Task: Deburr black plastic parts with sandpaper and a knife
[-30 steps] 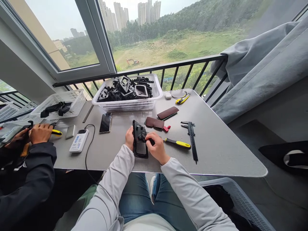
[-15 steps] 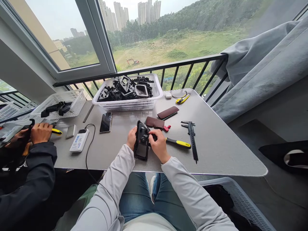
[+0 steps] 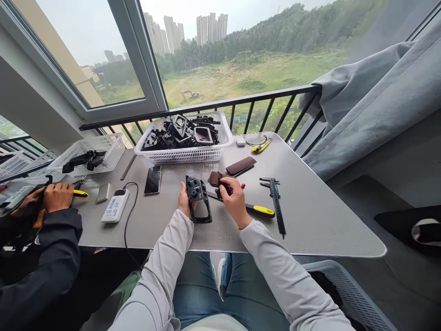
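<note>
Your left hand (image 3: pixel 184 201) is closed around the side of a black moulded plastic frame (image 3: pixel 193 189), a controller-like shell with round recesses in its upper half and an open rectangular window in its lower half. You hold it in front of your body, over the brushed-metal desk (image 3: pixel 310 220). Your right hand (image 3: pixel 234 196) is clenched on a brown abrasive pad (image 3: pixel 215 179), its fibrous face showing just beyond your fingers, right beside the frame.

Past your right hand lies a yellow-and-black-handled screwdriver (image 3: pixel 263 210), with a steel caliper (image 3: pixel 276 202) further right. A second brown abrasive pad (image 3: pixel 241 165) sits ahead of that hand. Ahead of both hands, a white plastic basket (image 3: pixel 188 156) holds a heap of matte black parts. To your left lie a smartphone (image 3: pixel 153 180) and a white power bank (image 3: pixel 115 206).
</note>
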Demonstrator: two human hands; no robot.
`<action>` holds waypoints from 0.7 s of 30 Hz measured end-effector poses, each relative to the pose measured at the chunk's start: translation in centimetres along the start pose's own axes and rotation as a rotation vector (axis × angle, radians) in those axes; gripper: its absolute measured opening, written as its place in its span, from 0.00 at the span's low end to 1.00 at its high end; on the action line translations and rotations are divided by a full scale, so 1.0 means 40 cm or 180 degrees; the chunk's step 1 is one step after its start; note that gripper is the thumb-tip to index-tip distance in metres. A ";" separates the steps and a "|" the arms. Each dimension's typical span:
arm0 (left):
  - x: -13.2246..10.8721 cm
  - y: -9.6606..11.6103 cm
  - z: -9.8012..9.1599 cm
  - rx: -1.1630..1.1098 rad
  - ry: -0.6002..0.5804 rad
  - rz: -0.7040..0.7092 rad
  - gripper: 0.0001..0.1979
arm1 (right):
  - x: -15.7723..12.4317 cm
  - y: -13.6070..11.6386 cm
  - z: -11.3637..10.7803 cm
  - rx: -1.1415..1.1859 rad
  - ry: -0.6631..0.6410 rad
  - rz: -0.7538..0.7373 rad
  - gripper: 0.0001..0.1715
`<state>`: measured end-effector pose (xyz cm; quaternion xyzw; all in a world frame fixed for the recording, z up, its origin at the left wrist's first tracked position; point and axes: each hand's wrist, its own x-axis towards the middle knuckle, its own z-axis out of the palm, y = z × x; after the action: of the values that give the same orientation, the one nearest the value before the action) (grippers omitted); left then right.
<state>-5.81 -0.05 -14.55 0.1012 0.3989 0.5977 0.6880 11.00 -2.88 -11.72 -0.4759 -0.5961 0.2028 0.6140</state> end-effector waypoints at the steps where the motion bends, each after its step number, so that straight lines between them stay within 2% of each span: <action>1: -0.002 0.003 0.002 -0.0018 -0.0054 -0.0008 0.23 | 0.019 0.001 0.001 0.0020 -0.0119 -0.0036 0.12; 5: -0.014 0.015 0.017 -0.0119 -0.0377 -0.0072 0.23 | 0.075 0.015 0.015 0.0035 -0.0988 -0.0130 0.22; 7: -0.020 0.019 0.025 -0.0161 -0.0465 -0.0111 0.20 | 0.084 0.032 0.017 -0.0200 -0.1194 -0.0125 0.23; 10: -0.028 0.021 0.034 -0.0205 -0.0412 -0.0169 0.18 | 0.086 0.063 -0.003 -0.0794 -0.0915 0.0022 0.19; 12: -0.032 0.019 0.041 -0.0233 -0.0339 -0.0177 0.17 | 0.088 0.076 -0.032 -0.1224 -0.0623 0.0190 0.19; 14: -0.035 0.015 0.048 -0.0242 -0.0278 -0.0175 0.17 | 0.093 0.076 -0.072 -0.1675 -0.0506 0.0369 0.19; 18: -0.041 0.012 0.059 -0.0173 -0.0203 -0.0172 0.16 | 0.108 0.055 -0.174 -0.2692 -0.0505 0.1204 0.25; 21: -0.043 0.010 0.062 -0.0088 -0.0204 -0.0117 0.14 | 0.107 0.061 -0.257 -0.3180 -0.0540 0.1912 0.29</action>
<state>-4.41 -0.66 -11.94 0.1034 0.3702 0.5869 0.7126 22.18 -1.79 -9.74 -0.8376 -0.5056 0.0997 0.1811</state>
